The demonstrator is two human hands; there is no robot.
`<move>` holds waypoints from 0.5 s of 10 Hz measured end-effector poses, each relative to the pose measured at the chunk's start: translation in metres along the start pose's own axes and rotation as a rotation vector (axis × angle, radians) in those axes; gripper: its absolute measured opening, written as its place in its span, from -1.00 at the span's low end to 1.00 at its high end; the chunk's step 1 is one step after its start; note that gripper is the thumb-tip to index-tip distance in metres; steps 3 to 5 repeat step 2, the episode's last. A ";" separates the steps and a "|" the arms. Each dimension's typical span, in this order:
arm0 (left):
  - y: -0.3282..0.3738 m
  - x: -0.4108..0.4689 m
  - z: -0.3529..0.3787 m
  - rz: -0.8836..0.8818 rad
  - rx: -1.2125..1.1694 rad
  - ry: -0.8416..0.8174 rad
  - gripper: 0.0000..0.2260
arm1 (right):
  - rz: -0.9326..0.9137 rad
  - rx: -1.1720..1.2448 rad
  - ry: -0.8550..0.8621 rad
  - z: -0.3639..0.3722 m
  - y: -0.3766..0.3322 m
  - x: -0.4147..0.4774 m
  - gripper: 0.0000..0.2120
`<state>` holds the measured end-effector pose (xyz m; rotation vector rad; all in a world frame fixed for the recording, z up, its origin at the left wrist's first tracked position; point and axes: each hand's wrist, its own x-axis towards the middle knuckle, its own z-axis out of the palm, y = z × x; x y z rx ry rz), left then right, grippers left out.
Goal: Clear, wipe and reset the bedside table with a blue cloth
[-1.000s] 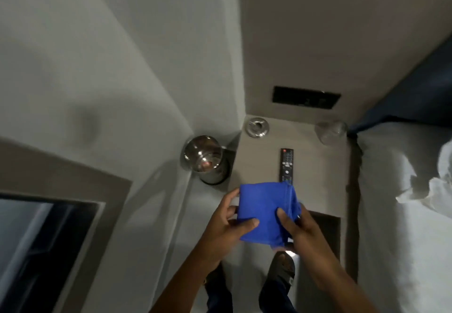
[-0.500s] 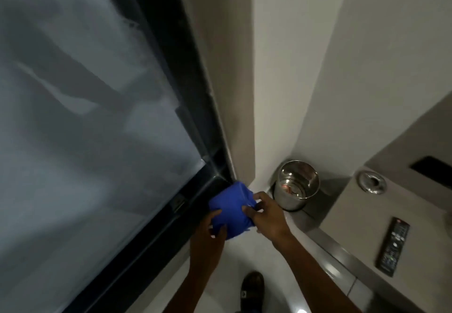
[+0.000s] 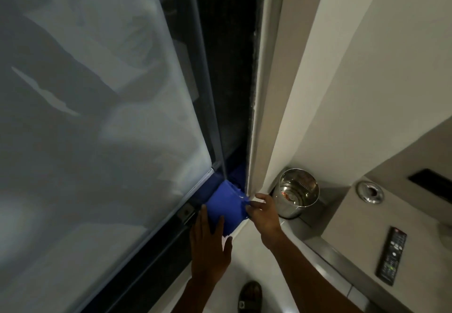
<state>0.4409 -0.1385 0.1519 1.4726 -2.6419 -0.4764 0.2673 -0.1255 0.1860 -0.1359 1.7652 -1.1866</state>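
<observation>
Blue cloth [image 3: 226, 206], folded, sits at the lower corner of the frosted pane [image 3: 97, 141], against the dark frame. Left hand [image 3: 210, 241] lies flat on its near side, fingers straight. Right hand [image 3: 263, 211] pinches its right edge. Steel bin [image 3: 297, 193] stands in the wall corner beside the worktop [image 3: 354, 227]. On the worktop: metal dish [image 3: 369, 191] at the far left corner, black remote [image 3: 391, 255] toward the front edge. Sandalled foot [image 3: 249, 295] on the floor below.

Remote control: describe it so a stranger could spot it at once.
Start at the beige bedside table on the right. The remote control lies flat on top. It is long, black and buttoned, unlike the round metal dish farther back.
</observation>
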 end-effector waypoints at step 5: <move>0.060 0.008 -0.010 0.180 -0.038 0.112 -0.24 | -0.100 -0.178 0.150 -0.077 -0.005 -0.019 -0.64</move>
